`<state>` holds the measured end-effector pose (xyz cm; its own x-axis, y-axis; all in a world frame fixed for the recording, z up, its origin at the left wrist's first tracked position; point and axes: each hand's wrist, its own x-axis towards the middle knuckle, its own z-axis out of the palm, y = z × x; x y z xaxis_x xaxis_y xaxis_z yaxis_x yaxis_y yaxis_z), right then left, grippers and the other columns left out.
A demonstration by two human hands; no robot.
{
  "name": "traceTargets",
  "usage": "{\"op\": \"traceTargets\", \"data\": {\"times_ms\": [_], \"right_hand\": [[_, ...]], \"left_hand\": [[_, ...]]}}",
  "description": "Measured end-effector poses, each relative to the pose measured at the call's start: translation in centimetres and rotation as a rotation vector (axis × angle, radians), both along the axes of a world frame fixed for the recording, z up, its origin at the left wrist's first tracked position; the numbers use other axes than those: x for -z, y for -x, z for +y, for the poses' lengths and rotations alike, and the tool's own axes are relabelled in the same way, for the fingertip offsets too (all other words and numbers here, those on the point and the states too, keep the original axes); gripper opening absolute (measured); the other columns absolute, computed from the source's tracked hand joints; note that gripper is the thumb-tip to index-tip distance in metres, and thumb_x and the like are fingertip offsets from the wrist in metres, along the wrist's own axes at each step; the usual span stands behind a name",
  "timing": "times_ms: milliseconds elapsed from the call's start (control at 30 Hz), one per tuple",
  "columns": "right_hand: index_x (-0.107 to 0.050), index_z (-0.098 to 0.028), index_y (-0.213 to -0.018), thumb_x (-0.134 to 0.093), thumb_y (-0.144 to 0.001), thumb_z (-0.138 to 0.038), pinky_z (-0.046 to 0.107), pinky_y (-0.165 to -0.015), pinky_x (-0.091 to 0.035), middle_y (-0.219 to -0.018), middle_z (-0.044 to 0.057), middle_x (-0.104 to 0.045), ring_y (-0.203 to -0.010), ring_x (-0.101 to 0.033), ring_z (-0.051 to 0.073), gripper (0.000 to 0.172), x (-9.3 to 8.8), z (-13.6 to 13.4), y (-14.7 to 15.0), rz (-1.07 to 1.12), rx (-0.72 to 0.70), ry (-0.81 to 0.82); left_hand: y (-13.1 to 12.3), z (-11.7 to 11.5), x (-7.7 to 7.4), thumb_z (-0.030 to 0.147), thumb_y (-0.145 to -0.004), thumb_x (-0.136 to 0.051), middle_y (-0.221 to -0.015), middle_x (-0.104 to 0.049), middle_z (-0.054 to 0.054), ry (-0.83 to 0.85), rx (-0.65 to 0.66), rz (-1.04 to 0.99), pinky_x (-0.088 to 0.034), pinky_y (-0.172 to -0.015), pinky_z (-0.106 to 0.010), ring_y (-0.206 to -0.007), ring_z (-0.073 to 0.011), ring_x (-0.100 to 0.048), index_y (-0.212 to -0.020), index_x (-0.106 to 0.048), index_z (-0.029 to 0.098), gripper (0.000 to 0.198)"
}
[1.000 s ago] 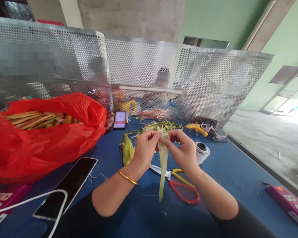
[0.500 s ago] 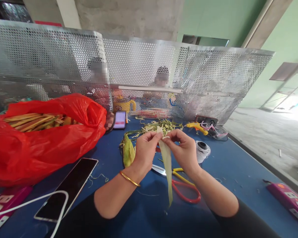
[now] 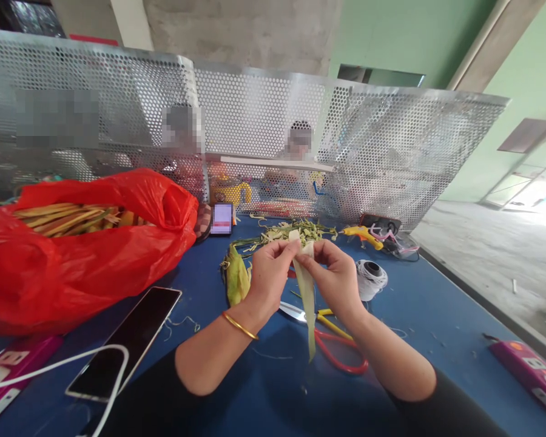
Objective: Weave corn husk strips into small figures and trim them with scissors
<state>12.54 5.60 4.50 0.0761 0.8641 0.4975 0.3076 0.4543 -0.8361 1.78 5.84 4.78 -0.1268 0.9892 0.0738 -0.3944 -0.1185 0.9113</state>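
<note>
Between my two hands hangs a pale green strip of husk (image 3: 306, 303), its pointed end trailing down over the table. My left hand (image 3: 273, 267) pinches the strip near its top, thumb against fingers. Close beside it, my right hand (image 3: 334, 270) pinches the same strip, where a short fold shows at the fingertips. Below the hands lie scissors (image 3: 341, 358) with red and yellow handles, partly covered by the strip. A green corn-husk bundle (image 3: 236, 279) rests just left of my left hand. The white spool of thread (image 3: 370, 282) stands right of my right hand.
A red plastic bag (image 3: 95, 273) of dried strips fills the left, near a phone (image 3: 131, 340) and white cable (image 3: 118, 376). Behind my hands lie green scraps (image 3: 277, 233); a yellow glue gun (image 3: 364, 235) is farther right. A perforated metal screen (image 3: 255, 109) borders the table, with people behind.
A wider pale fold of the strip now shows at my right fingertips, and the hanging end sits slightly higher. Both hands keep their pinch. The whole view has shifted slightly.
</note>
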Motion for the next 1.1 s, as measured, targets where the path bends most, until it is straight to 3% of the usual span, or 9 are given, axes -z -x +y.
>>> {"op": "traceTargets", "data": {"times_ms": [400, 667, 867, 1000, 1100], "right_hand": [[-0.060, -0.021, -0.067, -0.062, -0.074, -0.022, 0.026, -0.062, -0.045, -0.064, -0.002, -0.064, -0.062, -0.056, 0.012, 0.008, -0.2, -0.9, 0.1, -0.161, 0.097, -0.220], [-0.057, -0.021, -0.065, -0.066, -0.072, -0.028, 0.025, -0.057, -0.044, -0.059, -0.003, -0.061, -0.057, -0.053, 0.011, 0.014, -0.1, -0.4, 0.3, -0.027, 0.055, -0.077], [-0.058, -0.021, -0.062, -0.064, -0.072, -0.021, 0.026, -0.059, -0.045, -0.060, -0.003, -0.061, -0.059, -0.054, 0.012, 0.011, -0.2, -0.6, 0.1, -0.061, 0.092, -0.134], [-0.061, -0.022, -0.066, -0.062, -0.076, -0.019, 0.029, -0.064, -0.046, -0.067, -0.001, -0.063, -0.066, -0.057, 0.015, 0.010, -0.2, -0.9, 0.2, -0.124, 0.058, -0.267], [-0.062, -0.022, -0.073, -0.066, -0.074, -0.021, 0.029, -0.067, -0.047, -0.072, 0.000, -0.066, -0.069, -0.059, 0.016, 0.004, -0.3, -1.0, 0.3, -0.137, 0.036, -0.226]], "left_hand": [[0.2, 0.3, -0.1, 0.038, -0.060, -0.072, -0.049, -0.053, 0.004, -0.004, -0.020, -0.029, -0.041, -0.040, -0.021, -0.045, -0.0083, -0.045, -0.054, -0.060, 0.017, 0.025], [0.1, 0.2, 0.2, 0.043, -0.064, -0.071, -0.054, -0.056, 0.002, -0.032, -0.018, 0.016, -0.043, -0.042, -0.020, -0.049, -0.0098, -0.048, -0.056, -0.060, 0.017, 0.029], [-0.5, 0.0, 0.7, 0.046, -0.064, -0.071, -0.054, -0.054, 0.003, -0.003, -0.010, -0.035, -0.041, -0.043, -0.021, -0.048, -0.0091, -0.046, -0.057, -0.058, 0.017, 0.033], [-0.3, 0.4, 0.9, 0.046, -0.063, -0.074, -0.048, -0.047, 0.005, -0.033, -0.028, -0.037, -0.032, -0.040, -0.019, -0.043, -0.0064, -0.039, -0.053, -0.056, 0.017, 0.036], [-0.1, 0.5, 0.8, 0.044, -0.064, -0.073, -0.049, -0.050, 0.005, -0.033, -0.033, -0.027, -0.033, -0.041, -0.019, -0.044, -0.0068, -0.041, -0.054, -0.055, 0.017, 0.034]]}}
